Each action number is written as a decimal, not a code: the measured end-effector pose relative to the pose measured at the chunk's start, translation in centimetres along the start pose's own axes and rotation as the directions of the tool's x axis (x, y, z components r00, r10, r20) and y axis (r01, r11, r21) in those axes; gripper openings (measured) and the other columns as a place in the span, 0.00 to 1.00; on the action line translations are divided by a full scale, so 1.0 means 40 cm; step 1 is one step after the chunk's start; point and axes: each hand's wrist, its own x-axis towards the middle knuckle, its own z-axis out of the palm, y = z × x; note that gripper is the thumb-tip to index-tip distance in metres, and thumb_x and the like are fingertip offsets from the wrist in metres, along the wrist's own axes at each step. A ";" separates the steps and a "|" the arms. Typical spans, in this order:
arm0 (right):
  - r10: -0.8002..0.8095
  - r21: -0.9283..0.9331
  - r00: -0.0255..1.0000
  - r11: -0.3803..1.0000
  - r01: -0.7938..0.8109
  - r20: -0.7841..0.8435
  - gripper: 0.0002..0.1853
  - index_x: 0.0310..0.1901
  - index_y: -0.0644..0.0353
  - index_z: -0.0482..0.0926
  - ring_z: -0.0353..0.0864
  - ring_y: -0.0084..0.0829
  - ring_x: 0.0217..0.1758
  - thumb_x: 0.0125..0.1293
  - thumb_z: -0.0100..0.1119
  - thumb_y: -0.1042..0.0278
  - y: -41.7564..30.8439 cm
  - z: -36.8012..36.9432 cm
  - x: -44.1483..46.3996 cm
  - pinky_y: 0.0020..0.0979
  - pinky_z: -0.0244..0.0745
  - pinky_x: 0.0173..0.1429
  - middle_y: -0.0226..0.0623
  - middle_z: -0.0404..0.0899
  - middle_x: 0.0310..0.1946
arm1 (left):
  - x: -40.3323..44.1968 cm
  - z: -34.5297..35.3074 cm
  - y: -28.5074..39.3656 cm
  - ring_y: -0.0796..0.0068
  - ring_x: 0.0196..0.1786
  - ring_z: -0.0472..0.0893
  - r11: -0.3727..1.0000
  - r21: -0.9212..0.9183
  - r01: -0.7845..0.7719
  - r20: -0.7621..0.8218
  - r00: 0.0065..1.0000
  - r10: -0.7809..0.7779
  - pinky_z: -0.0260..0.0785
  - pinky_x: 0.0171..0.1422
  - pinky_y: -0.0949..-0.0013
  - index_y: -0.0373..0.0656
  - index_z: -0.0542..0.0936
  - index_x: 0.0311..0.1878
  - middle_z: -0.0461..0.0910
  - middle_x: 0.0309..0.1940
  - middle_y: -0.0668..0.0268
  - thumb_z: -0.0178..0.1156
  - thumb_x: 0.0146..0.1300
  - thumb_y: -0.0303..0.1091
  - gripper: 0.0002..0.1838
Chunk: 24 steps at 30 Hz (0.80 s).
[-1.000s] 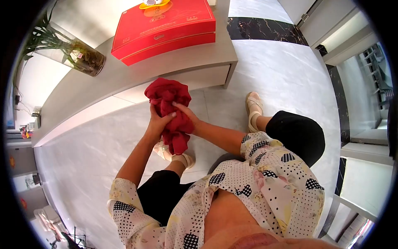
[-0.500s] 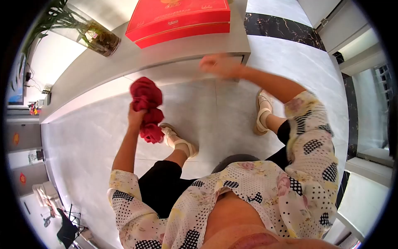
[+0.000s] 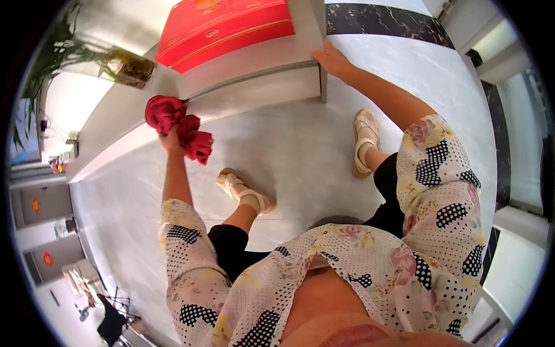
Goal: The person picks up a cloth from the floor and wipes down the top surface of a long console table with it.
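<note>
My left hand (image 3: 170, 140) is wrapped round a bunched dark red cloth (image 3: 180, 125), close to the front edge of a long grey cabinet (image 3: 248, 65). The cloth bulges above the fist and hangs to its right. My right hand (image 3: 333, 60) is at the cabinet's right front corner, with its thumb side against the edge and its fingers apart, nothing held in them. A large red box (image 3: 228, 32) lies on the cabinet top between and beyond my hands.
A glass vase (image 3: 130, 67) with a green plant stands on the cabinet, left of the box. My sandalled feet (image 3: 245, 191) are on the pale tiled floor (image 3: 289, 150). A black chair (image 3: 111, 321) is at the lower left, and a door frame is at the right.
Both hands were on the cloth at first. My right hand has let go and moved right to the cabinet corner. My left hand has carried the cloth left and forward.
</note>
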 end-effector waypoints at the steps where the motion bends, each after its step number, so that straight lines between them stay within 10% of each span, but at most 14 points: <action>1: -0.030 -0.032 0.999 0.999 0.029 -0.020 0.33 0.60 0.67 0.66 0.76 0.45 0.55 0.65 0.53 0.45 0.016 0.003 0.010 0.41 0.66 0.61 0.52 0.77 0.51 | -0.063 0.102 0.005 0.58 0.52 0.78 0.999 -0.010 0.043 -0.117 0.992 -0.044 0.77 0.53 0.57 0.41 0.65 0.65 0.74 0.55 0.57 0.69 0.47 0.29 0.39; 5: -0.112 -0.039 0.994 0.993 0.112 0.017 0.36 0.63 0.68 0.63 0.77 0.49 0.54 0.65 0.52 0.43 0.071 0.020 0.043 0.41 0.66 0.62 0.53 0.77 0.51 | -0.136 0.330 -0.281 0.62 0.52 0.77 0.901 -0.400 0.168 0.139 0.983 -0.122 0.75 0.53 0.54 0.49 0.66 0.63 0.74 0.55 0.61 0.67 0.53 0.31 0.33; 6: -0.124 -0.003 0.991 0.992 0.124 0.053 0.37 0.63 0.68 0.62 0.77 0.50 0.54 0.65 0.51 0.42 0.064 0.023 0.031 0.40 0.66 0.62 0.54 0.76 0.51 | -0.123 0.367 -0.435 0.61 0.50 0.77 0.960 -0.233 0.156 0.182 0.977 -0.115 0.75 0.54 0.55 0.46 0.66 0.61 0.75 0.52 0.62 0.66 0.53 0.28 0.31; 9: -0.131 0.056 0.991 0.990 0.129 0.027 0.36 0.62 0.68 0.65 0.77 0.45 0.54 0.66 0.51 0.41 0.056 0.039 -0.010 0.39 0.68 0.61 0.51 0.78 0.50 | -0.473 0.591 -0.237 0.62 0.53 0.76 0.811 -0.098 0.576 0.638 0.662 -0.393 0.74 0.57 0.58 0.45 0.62 0.67 0.74 0.53 0.60 0.64 0.50 0.24 0.38; 15: 0.063 0.280 0.783 0.913 -0.295 0.619 0.38 0.61 0.61 0.71 0.73 0.36 0.58 0.63 0.53 0.34 0.067 -0.070 -0.088 0.37 0.70 0.60 0.42 0.76 0.56 | -0.641 0.751 0.179 0.65 0.58 0.75 0.945 0.245 -0.218 0.946 0.267 -0.184 0.67 0.65 0.65 0.40 0.65 0.67 0.75 0.57 0.58 0.71 0.44 0.32 0.44; 18: 0.081 0.292 0.705 0.873 -0.391 0.704 0.40 0.67 0.51 0.65 0.65 0.41 0.68 0.62 0.53 0.31 0.079 -0.133 -0.093 0.48 0.68 0.63 0.41 0.68 0.64 | -0.586 0.722 0.263 0.66 0.59 0.75 0.864 0.178 -0.471 0.971 0.225 -0.078 0.66 0.65 0.64 0.39 0.65 0.66 0.75 0.55 0.57 0.73 0.43 0.35 0.45; 24: -0.085 0.428 0.724 0.850 -0.305 0.685 0.46 0.75 0.37 0.44 0.54 0.45 0.75 0.62 0.55 0.33 -0.039 -0.178 -0.139 0.61 0.64 0.64 0.35 0.52 0.74 | -0.465 0.744 0.350 0.62 0.59 0.75 0.951 0.015 -0.309 0.832 0.531 0.159 0.65 0.66 0.64 0.39 0.65 0.66 0.75 0.56 0.56 0.73 0.43 0.34 0.44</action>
